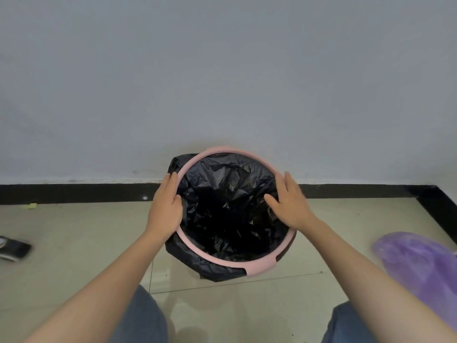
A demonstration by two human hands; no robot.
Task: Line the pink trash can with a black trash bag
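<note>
One head-worn wide-angle view looks steeply down, close over the floor (235,305) toward the wall (222,70).

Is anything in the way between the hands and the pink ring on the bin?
Nothing visible is in the way. The left hand rests right on the pink ring at its left side, and the right hand lies over its right side. The black trash bag is already inside, its edge hanging out beneath the ring.
</note>
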